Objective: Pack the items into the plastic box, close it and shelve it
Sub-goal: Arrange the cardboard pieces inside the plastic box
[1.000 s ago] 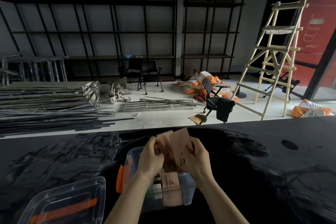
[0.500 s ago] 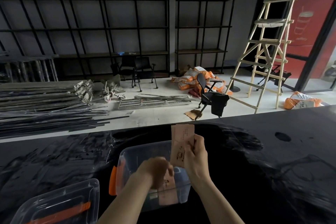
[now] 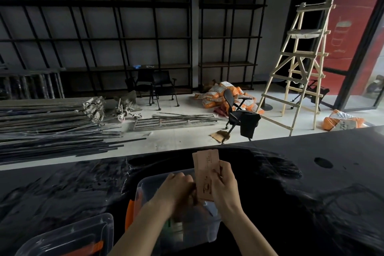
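Observation:
A clear plastic box (image 3: 145,188) with an orange latch (image 3: 129,214) stands open on the black table, holding several packets. Its clear lid (image 3: 70,237) with an orange handle lies to the left. My right hand (image 3: 223,187) holds a stack of tan paper packets (image 3: 204,169) upright over the box. My left hand (image 3: 177,190) is beside it over the box, fingers curled at the lower edge of the stack; whether it grips a packet is hidden.
The black table (image 3: 301,183) reaches far to the right. Beyond it are black wall shelves (image 3: 124,39), metal bars (image 3: 52,127) on the floor, office chairs (image 3: 239,114), orange sacks (image 3: 220,93) and a wooden ladder (image 3: 299,64).
My left hand dipped into the box, then rose back to the lower edge of the stack. My right hand kept the packets upright over the box.

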`<state>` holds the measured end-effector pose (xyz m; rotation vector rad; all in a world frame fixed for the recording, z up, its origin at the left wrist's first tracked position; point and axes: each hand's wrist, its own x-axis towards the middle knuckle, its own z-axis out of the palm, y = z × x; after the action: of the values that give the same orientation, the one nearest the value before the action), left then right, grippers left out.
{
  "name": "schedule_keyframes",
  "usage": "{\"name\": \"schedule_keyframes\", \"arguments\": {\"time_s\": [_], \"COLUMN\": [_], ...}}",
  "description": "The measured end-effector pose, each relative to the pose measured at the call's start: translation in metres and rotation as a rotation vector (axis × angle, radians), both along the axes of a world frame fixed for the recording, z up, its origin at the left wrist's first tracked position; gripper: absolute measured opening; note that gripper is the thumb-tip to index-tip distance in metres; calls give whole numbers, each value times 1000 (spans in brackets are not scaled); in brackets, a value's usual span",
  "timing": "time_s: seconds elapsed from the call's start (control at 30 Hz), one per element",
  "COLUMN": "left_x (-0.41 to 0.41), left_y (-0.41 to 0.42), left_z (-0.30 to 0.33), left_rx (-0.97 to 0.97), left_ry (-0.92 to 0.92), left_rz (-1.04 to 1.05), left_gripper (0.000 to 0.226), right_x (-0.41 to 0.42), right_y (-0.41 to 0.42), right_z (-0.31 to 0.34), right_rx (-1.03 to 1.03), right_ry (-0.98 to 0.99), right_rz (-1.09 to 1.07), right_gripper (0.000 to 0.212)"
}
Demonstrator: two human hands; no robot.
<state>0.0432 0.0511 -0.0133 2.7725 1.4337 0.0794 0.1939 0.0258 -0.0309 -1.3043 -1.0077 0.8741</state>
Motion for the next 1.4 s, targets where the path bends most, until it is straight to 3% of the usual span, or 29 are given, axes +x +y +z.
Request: {"name": "schedule_keyframes", "arguments": {"time_s": [0.07,0.17,0.3,0.43,0.5,0.67,0.73,0.8,0.87,0.93,1.03,1.1,1.17,1.23,1.3,1.37,1.4], "left_x": [-13,-32,-42,-48,-44,-5,0,-2,-7,-14,-18,-17,-18,-20,-20,-12,-8], "left_y": [1,1,-6,-14,-23,-41,-35,-30,-28,-25,-25,-27,-30,-31,-31,-32,-33], "left_z": [13,34,57,66,64,53,54,56,58,58,59,57,50,44,43,49,52], "left_rx": [-112,-231,-422,-490,-473,-351,-295,-282,-329,-336,-239,-258,-282,-305,-321,-338,-344], "left_ry": [-253,-582,-1043,-1552,-1707,-1775,-1809,-1743,-1698,-1690,-1852,-1932,-1832,-1679,-1580,-1600,-1648], "left_rz": [67,111,240,472,592,576,548,510,450,438,565,585,552,518,518,542,562], "left_gripper": [22,43,38,43,37,34,37,42,41,33,27,27,32,35,26,18,28], "right_x": [0,-2,-17,-26,-30,-50,-51,-47,-39,-32,-25,-23,-19,-17,-20,-26,-29], "right_y": [2,2,-2,-3,-5,-16,-20,-21,-20,-18,-14,-11,-7,-5,-5,-5,-4], "right_z": [4,14,27,37,41,46,47,49,49,48,46,50,53,58,61,64,67], "right_rx": [-4,15,71,53,40,85,93,118,158,170,75,23,2,-1,32,76,95], "right_ry": [33,37,-34,-74,-18,-289,-424,-460,-470,-388,79,274,395,411,305,278,260], "right_rz": [39,148,278,296,281,376,451,473,468,456,331,235,207,180,189,235,244], "right_gripper": [21,22,9,9,2,27,55,72,77,69,47,41,33,23,19,12,9]}}
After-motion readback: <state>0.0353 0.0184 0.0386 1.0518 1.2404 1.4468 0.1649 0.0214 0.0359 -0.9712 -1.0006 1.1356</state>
